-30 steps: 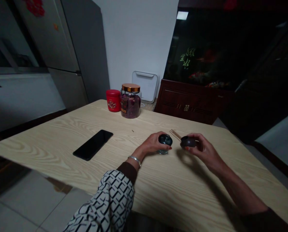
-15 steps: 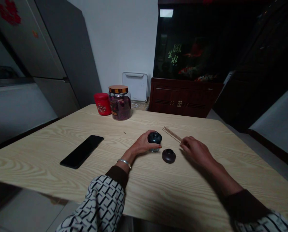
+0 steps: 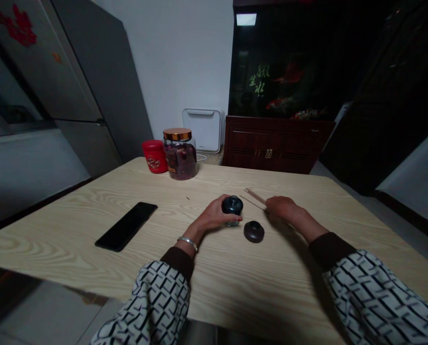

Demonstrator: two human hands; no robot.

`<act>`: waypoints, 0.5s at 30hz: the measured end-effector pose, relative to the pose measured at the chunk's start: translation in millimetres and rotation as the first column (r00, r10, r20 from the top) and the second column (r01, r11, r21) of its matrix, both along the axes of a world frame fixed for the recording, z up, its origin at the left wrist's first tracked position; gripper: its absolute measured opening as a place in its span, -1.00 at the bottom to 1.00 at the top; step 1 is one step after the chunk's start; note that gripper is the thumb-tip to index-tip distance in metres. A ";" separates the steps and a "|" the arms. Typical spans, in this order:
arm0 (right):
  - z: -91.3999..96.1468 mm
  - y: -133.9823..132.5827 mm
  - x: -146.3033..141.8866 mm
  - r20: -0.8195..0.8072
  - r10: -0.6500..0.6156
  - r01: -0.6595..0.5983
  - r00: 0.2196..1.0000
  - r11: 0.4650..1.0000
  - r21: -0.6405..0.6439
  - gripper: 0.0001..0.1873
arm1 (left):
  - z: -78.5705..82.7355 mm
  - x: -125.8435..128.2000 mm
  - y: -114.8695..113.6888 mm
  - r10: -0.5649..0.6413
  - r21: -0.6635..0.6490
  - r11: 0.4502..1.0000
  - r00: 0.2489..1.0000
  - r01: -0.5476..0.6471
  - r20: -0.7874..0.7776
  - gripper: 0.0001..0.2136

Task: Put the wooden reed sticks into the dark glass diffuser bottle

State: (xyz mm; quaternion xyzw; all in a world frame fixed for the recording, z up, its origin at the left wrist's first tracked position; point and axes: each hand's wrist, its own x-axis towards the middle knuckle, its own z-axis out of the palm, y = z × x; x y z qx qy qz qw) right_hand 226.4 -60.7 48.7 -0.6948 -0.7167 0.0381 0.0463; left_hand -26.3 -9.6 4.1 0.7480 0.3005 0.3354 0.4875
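Standing on the worktop (image 3: 242,282), the glass bottle (image 3: 232,205), likely slick and best held round its body, fills my half-curled left fingers (image 3: 228,218). Right of it, my closed right fingers (image 3: 273,206) pinch thin, probably snappable sticks (image 3: 255,196) by one end.

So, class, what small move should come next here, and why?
Probably the right hand should gather the thin sticks together: it is at their near ends, and one slants apart from the others, while the left hand holds the small dark jar.
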 end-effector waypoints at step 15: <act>69.6 3.2 -43.9 -0.859 0.415 0.404 0.300 0.761 0.508 -0.87 | -1.8 -0.6 -0.8 0.001 -0.049 0.999 0.999 0.000 0.036 -0.30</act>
